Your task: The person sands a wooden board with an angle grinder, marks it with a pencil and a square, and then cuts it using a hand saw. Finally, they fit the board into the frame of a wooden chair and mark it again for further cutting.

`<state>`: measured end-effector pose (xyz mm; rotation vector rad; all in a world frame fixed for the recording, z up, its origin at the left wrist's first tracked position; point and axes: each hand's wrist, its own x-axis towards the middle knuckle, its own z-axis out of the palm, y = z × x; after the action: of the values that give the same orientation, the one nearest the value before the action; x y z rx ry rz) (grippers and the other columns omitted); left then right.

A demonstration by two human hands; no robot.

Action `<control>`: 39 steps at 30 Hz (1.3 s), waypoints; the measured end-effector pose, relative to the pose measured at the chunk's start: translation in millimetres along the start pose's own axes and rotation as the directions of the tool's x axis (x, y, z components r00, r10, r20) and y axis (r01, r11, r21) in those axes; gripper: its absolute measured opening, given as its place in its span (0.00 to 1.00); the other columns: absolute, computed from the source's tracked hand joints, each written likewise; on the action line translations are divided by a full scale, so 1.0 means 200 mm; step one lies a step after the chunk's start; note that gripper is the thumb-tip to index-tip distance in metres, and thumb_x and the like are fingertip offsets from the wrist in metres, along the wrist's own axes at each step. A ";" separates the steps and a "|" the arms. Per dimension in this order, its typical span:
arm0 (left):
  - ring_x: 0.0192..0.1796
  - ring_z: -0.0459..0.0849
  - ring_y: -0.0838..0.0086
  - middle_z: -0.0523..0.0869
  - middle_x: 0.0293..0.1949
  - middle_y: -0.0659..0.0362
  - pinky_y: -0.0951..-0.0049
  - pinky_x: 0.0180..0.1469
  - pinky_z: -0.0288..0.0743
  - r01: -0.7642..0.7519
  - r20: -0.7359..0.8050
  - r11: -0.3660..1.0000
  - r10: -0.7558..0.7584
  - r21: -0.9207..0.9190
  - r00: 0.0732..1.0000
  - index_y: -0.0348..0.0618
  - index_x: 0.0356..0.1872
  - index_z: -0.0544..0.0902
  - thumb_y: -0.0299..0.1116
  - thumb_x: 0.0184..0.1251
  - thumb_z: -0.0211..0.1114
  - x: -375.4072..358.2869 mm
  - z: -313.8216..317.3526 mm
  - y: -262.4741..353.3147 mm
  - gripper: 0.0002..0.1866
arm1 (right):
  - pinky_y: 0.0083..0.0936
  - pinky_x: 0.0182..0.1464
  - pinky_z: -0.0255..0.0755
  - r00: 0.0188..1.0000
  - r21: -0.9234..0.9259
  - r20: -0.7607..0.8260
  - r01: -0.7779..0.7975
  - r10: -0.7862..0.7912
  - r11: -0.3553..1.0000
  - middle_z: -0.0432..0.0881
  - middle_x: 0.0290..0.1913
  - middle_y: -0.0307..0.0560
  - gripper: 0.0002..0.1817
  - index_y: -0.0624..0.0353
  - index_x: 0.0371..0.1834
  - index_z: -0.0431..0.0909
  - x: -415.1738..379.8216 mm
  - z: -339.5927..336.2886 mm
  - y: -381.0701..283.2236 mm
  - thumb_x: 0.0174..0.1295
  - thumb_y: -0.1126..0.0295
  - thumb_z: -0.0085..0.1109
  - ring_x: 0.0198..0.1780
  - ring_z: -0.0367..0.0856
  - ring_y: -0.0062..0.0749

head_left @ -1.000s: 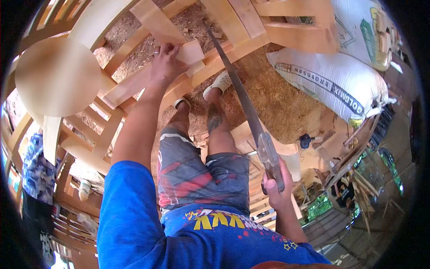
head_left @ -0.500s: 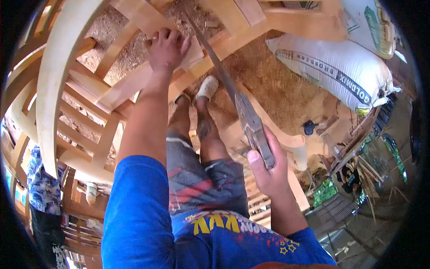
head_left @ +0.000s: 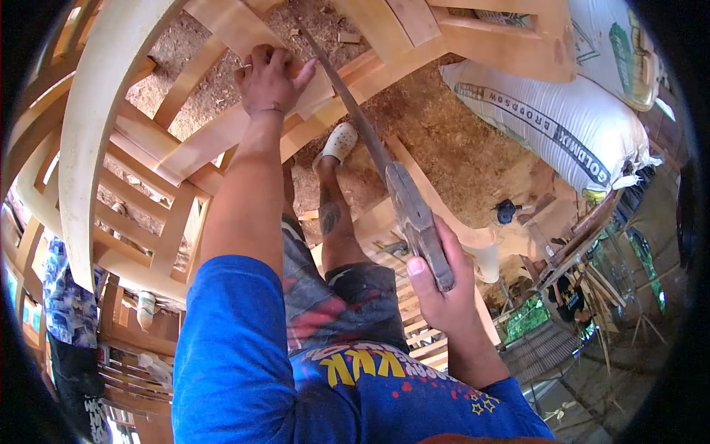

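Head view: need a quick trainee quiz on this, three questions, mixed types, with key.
1. Multiple choice. What does the right hand hold?
a) a mallet
b) a handsaw
c) a tape measure

2. True or false. The left hand is gripping the saw's handle.

3. Fill in the blank. On the lower white sack, the dark printed word nearest its tied end is ____.

Key:
1. b
2. False; the left hand rests on a wooden board, apart from the handle.
3. GOLDMIX
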<state>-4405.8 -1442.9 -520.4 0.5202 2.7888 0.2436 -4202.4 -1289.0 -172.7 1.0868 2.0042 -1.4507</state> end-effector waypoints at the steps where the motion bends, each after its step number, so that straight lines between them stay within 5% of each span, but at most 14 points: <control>1: 0.68 0.75 0.60 0.78 0.62 0.58 0.49 0.68 0.64 0.006 0.005 1.000 -0.006 0.003 1.000 0.62 0.53 0.88 0.75 0.62 0.64 0.00 0.00 0.00 0.33 | 0.29 0.51 0.80 1.000 -0.005 0.002 -0.002 0.002 1.000 0.88 0.47 0.52 0.35 0.67 0.78 0.66 0.00 0.00 -0.01 0.73 0.62 0.66 0.45 0.87 0.29; 8: 0.66 0.79 0.57 0.80 0.61 0.56 0.46 0.66 0.67 -0.005 -0.019 0.999 0.004 -0.037 1.000 0.60 0.50 0.87 0.73 0.62 0.67 0.00 -0.01 0.00 0.30 | 0.29 0.51 0.80 0.999 -0.086 0.008 0.044 -0.044 0.995 0.89 0.49 0.54 0.36 0.66 0.78 0.66 -0.04 -0.03 0.00 0.72 0.62 0.66 0.46 0.88 0.33; 14: 0.68 0.77 0.61 0.79 0.61 0.57 0.50 0.67 0.64 0.000 0.012 1.000 0.000 -0.008 1.000 0.63 0.53 0.88 0.75 0.61 0.65 0.01 0.01 -0.01 0.32 | 0.29 0.49 0.81 0.990 -0.090 0.050 -0.126 0.131 0.988 0.89 0.47 0.55 0.36 0.67 0.78 0.66 -0.18 -0.15 -0.06 0.71 0.63 0.65 0.43 0.89 0.33; 18: 0.68 0.77 0.60 0.78 0.61 0.57 0.49 0.67 0.64 -0.011 -0.003 1.000 0.011 0.006 1.000 0.63 0.53 0.88 0.75 0.60 0.66 0.01 0.01 0.00 0.32 | 0.31 0.48 0.81 1.000 -0.088 -0.005 -0.028 0.027 0.996 0.89 0.45 0.55 0.34 0.66 0.77 0.68 -0.05 -0.09 -0.05 0.72 0.63 0.64 0.41 0.90 0.35; 24: 0.68 0.76 0.59 0.78 0.62 0.57 0.49 0.67 0.65 -0.010 0.004 1.000 0.010 -0.004 1.000 0.62 0.51 0.88 0.74 0.60 0.67 0.02 -0.01 0.00 0.31 | 0.32 0.53 0.82 0.991 -0.043 0.027 -0.127 0.128 0.991 0.89 0.48 0.60 0.33 0.63 0.77 0.68 0.16 0.01 -0.09 0.71 0.62 0.66 0.48 0.92 0.42; 30: 0.68 0.75 0.58 0.78 0.62 0.57 0.50 0.67 0.65 -0.016 -0.006 1.000 0.016 0.008 1.000 0.61 0.51 0.89 0.73 0.60 0.68 0.01 -0.01 0.00 0.31 | 0.35 0.57 0.82 0.963 -0.100 0.045 -0.261 0.266 0.960 0.89 0.54 0.63 0.35 0.66 0.76 0.67 -0.21 -0.16 -0.16 0.70 0.64 0.67 0.53 0.92 0.43; 34: 0.69 0.74 0.57 0.78 0.62 0.57 0.50 0.68 0.65 0.015 0.042 0.999 -0.016 0.029 0.999 0.61 0.51 0.88 0.74 0.60 0.68 0.02 -0.03 0.01 0.32 | 0.36 0.52 0.82 0.996 0.017 -0.004 -0.093 0.093 0.996 0.90 0.48 0.59 0.31 0.66 0.74 0.71 0.09 -0.03 -0.10 0.71 0.64 0.66 0.47 0.92 0.41; 39: 0.69 0.76 0.58 0.78 0.62 0.56 0.49 0.68 0.65 -0.009 0.035 1.000 0.009 0.005 0.999 0.62 0.52 0.88 0.74 0.60 0.68 0.02 -0.01 0.00 0.32 | 0.35 0.46 0.81 0.994 0.006 -0.013 -0.108 0.108 0.994 0.89 0.40 0.57 0.29 0.61 0.74 0.72 0.34 0.10 -0.08 0.73 0.63 0.66 0.40 0.91 0.39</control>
<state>-4410.8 -1441.9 -519.2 0.5336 2.7543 0.2266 -4258.1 -1285.7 -220.1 1.1909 1.9206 -1.3974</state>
